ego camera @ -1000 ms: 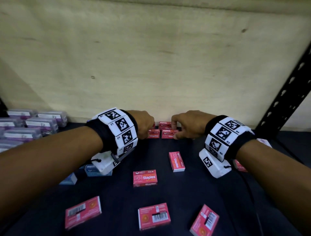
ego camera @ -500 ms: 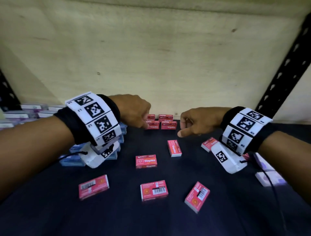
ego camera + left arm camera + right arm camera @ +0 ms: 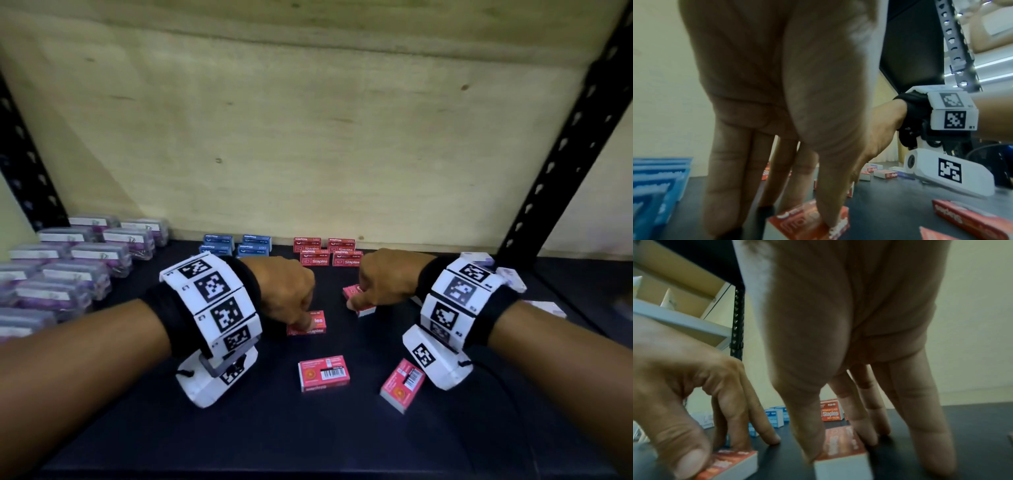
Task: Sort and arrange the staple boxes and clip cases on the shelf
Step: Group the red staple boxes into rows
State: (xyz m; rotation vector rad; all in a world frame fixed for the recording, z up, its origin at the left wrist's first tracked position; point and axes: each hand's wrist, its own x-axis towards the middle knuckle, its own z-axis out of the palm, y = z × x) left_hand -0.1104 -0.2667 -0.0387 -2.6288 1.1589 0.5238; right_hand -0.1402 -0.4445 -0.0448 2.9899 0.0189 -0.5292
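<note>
Two loose red staple boxes lie mid-shelf on the dark shelf board (image 3: 308, 435). My left hand (image 3: 301, 322) pinches the nearer red staple box (image 3: 317, 322) between thumb and fingers; in the left wrist view the thumb lies on the box (image 3: 807, 225) with the other fingers down its far side. My right hand (image 3: 356, 301) grips a second red staple box (image 3: 366, 310); in the right wrist view the box (image 3: 840, 451) sits between thumb and fingers. Both boxes rest on the board. Red staple boxes (image 3: 327, 253) are grouped against the back wall.
Blue staple boxes (image 3: 236, 245) stand left of the red group. Rows of clear clip cases (image 3: 85, 253) fill the back left, and two more clip cases (image 3: 548, 306) lie at the right. Two loose red boxes (image 3: 323, 371) (image 3: 402, 383) lie nearer me. A black post (image 3: 565, 137) rises at right.
Both hands drew back from the red group at the wall toward me and came down on two loose red boxes, one each.
</note>
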